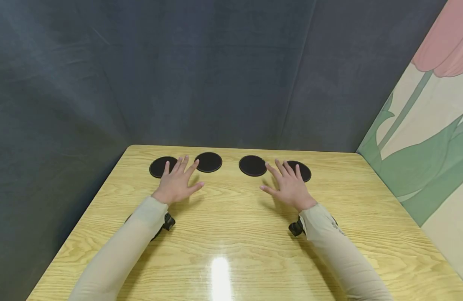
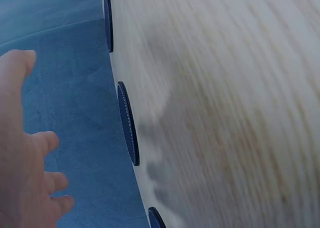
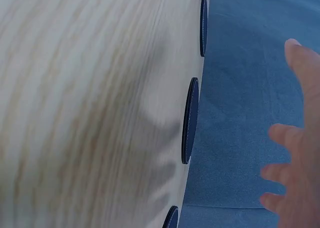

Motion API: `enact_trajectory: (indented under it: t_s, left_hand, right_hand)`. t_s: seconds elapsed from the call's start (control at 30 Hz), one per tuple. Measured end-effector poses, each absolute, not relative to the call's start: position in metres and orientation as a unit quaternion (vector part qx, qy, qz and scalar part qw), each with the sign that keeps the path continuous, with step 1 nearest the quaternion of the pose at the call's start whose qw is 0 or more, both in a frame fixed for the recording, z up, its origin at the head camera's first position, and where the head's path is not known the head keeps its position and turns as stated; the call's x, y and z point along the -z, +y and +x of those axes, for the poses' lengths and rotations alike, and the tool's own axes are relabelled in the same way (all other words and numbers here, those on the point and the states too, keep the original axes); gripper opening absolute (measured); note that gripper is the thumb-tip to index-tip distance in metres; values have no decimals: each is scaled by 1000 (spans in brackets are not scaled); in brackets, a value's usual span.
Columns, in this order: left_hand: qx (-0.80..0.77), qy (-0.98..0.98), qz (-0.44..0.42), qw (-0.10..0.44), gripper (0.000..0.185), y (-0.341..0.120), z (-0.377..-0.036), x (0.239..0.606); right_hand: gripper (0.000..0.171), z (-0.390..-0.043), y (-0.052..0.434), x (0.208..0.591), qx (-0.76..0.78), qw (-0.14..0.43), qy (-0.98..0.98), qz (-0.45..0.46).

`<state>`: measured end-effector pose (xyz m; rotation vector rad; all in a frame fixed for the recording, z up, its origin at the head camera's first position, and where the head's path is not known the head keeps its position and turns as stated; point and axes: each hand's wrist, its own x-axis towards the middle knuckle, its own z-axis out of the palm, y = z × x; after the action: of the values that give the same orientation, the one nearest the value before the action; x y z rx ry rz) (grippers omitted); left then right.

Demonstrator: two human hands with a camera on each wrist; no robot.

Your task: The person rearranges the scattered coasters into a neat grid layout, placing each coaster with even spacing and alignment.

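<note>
Four round black coasters lie in a row near the far edge of a wooden table (image 1: 231, 238). My left hand (image 1: 177, 182) is flat with fingers spread, its fingertips over the leftmost coaster (image 1: 155, 168) and beside the second coaster (image 1: 208, 161). My right hand (image 1: 289, 184) mirrors it, fingers spread between the third coaster (image 1: 252, 165) and the rightmost coaster (image 1: 306, 172), which its fingertips partly cover. Neither hand holds anything. The wrist views show the left hand (image 2: 25, 158) and right hand (image 3: 295, 153) beside an edge-on coaster (image 2: 128, 123) (image 3: 190, 120).
A dark fabric backdrop (image 1: 216, 75) rises behind and left of the table. A panel painted with a tulip (image 1: 427, 138) stands along the right side. Small black cameras (image 1: 167, 221) (image 1: 296, 228) sit on both wrists. A light glare marks the near tabletop.
</note>
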<state>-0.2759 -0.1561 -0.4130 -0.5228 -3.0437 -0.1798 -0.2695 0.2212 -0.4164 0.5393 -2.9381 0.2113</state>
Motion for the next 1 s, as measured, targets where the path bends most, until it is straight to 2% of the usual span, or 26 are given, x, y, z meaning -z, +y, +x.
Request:
enact_trajectory:
  t_s: [0.13,0.27,0.37,0.53,1.0]
  left_hand:
    - [49,-982,-182,32,77,-156,-277,411]
    - [54,-980,-189,39,58,-155,-279,409]
    - [78,-980,-180,23,44,-155,-280,407]
    - [114,-980,-164,-6,33,-157,-280,403]
    - [168,-974,-143,-58,32,-162,-301,382]
  right_hand:
    - [77,-270,220,413,-79,67,-978,182]
    - [59,-270,219,410,-103,53,-976,182]
    - [45,-270,218,407,-121,37,-976,179]
    - [32,-271,214,403,-152,20,-971,182]
    - [30,-292,186,382,-285,-62,-936,198]
